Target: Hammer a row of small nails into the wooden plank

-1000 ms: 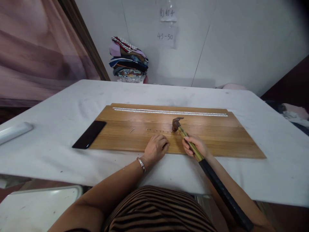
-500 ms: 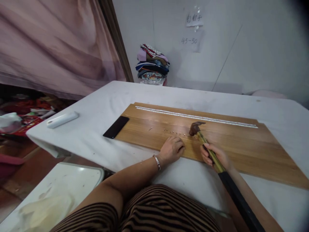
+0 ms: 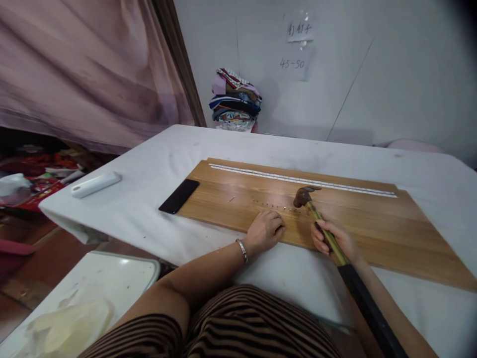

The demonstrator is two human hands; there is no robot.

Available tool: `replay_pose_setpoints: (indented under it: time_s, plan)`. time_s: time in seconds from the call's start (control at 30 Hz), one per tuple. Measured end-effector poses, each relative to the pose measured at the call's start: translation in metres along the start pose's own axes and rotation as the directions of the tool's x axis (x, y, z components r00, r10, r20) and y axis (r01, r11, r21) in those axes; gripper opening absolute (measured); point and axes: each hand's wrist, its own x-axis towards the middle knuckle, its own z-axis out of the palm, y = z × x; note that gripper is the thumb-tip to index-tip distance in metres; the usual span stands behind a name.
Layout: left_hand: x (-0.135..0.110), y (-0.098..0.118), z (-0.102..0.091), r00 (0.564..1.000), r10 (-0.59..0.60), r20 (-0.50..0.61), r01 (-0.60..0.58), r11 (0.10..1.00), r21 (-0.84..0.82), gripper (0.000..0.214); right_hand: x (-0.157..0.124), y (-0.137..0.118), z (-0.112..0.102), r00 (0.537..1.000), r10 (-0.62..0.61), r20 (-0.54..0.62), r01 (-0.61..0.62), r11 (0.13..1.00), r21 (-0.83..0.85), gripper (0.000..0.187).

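Note:
My right hand (image 3: 334, 239) grips a claw hammer (image 3: 314, 214) by its yellow-and-black handle, well up towards the rusty head. The head hovers over the wooden board (image 3: 372, 223), close to the right end of a row of small nails (image 3: 278, 206) standing in the wood. Beside that row, my left hand (image 3: 266, 229) rests on the board's near edge with its fingers curled closed. Whatever may be inside those fingers is hidden. One loose nail (image 3: 231, 199) lies flat on the board, left of the row.
Two white measuring strips (image 3: 301, 180) run along the board's far side. A black phone (image 3: 179, 196) lies across its left end. On the white-covered table (image 3: 149, 164) is a white cylindrical object (image 3: 96, 184). A white stool (image 3: 122, 268) stands at lower left; folded clothes (image 3: 235, 102) are stacked behind.
The hammer head has shifted slightly right and up, and my right hand has moved a little with it. My left hand stays where it was.

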Motion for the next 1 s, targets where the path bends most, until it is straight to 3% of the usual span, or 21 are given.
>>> replay_pose_setpoints:
  time_s: [0.27, 0.6, 1.0]
  plan:
    - [0.0009, -0.0006, -0.0008, 1.000, -0.009, 0.001, 0.009, 1.000, -0.007, 0.013, 0.0061, 0.0040, -0.0036, 0.998, 0.031, 0.061, -0.031, 1.000, -0.003, 0.024]
    - [0.0014, -0.0006, -0.0013, 1.000, 0.000, -0.010, 0.000, 1.000, -0.003, 0.013, 0.0032, 0.0009, -0.0004, 0.998, -0.023, 0.060, 0.022, 1.000, 0.011, 0.025]
    - [0.0016, -0.0009, -0.0017, 1.000, 0.005, -0.015, -0.005, 1.000, -0.019, 0.014, 0.0072, 0.0044, -0.0016, 0.999, 0.008, 0.051, -0.008, 1.000, -0.013, 0.025]
